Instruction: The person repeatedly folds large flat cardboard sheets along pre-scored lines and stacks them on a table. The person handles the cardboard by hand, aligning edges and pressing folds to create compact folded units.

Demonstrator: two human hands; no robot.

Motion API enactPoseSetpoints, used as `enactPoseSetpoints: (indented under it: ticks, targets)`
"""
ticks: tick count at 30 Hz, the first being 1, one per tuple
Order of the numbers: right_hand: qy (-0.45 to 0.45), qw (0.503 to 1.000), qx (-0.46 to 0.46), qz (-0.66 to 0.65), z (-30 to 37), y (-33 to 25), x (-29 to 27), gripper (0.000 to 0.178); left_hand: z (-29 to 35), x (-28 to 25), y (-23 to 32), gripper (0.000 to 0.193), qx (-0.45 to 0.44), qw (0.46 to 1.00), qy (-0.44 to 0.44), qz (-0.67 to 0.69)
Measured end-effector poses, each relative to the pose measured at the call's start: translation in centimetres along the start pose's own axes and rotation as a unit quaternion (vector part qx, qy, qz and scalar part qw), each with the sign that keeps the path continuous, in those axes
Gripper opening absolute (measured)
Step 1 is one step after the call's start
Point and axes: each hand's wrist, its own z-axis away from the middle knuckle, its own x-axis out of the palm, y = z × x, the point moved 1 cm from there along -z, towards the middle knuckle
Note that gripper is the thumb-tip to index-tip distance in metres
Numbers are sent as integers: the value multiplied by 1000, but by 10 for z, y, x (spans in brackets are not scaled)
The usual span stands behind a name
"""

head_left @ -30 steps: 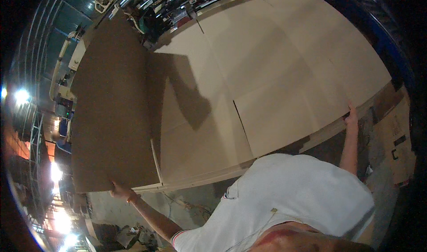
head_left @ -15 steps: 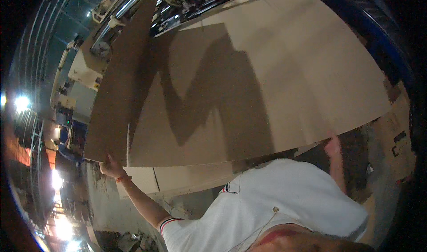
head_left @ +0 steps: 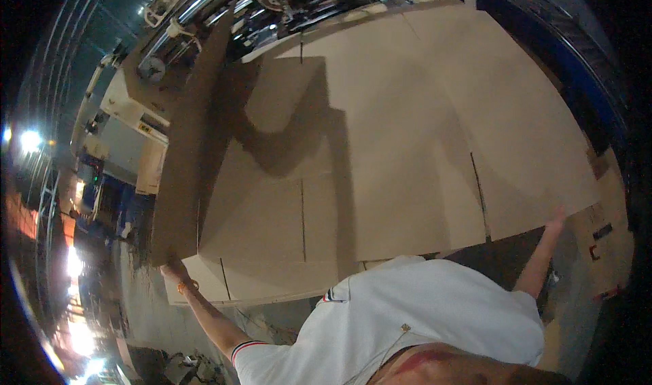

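Note:
A big brown cardboard sheet (head_left: 401, 161) spreads before me, with dark narrow slots cut in it. Its left panel (head_left: 183, 161) stands tilted up along a fold. My left hand (head_left: 175, 271), with an orange band at the wrist, is closed on the near lower corner of that panel. At the right, my right hand (head_left: 555, 221) is at the sheet's near edge; its fingers are blurred, so their grip is unclear. Beneath the near edge shows another slotted cardboard piece (head_left: 261, 280).
Machinery with shiny rollers (head_left: 272, 11) stands beyond the sheet's far edge. A blue machine frame (head_left: 564, 45) runs along the far right. Cardboard with dark marks (head_left: 601, 232) lies at right. Crumpled scraps (head_left: 183, 368) are on the floor at lower left.
My right hand has moved right along the near edge. The left hand and raised panel have shifted slightly right and nearer. Dark slots now show in the sheet, and the shadows have changed shape.

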Motion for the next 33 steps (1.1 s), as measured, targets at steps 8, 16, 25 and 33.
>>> enactPoseSetpoints:
  ticks: [8, 16, 25, 33]
  targets:
    - [-71, 981, -176, 41, 165, -88, 175, 41, 14, 0, 71, 18, -19, 999, 17, 30]
    - [-235, 711, -594, 294, 343, -50, 351, 18, 31, 16, 132, 21, 116, 990, 13, 79]
    - [-428, 452, -670, 404, 313, 15, 362, 47, 121, 54, 270, 54, 222, 914, -201, 274]
    - [-561, 296, -552, 542, 347, 151, 259, 67, 269, 118, 271, 40, 347, 838, -374, 194]
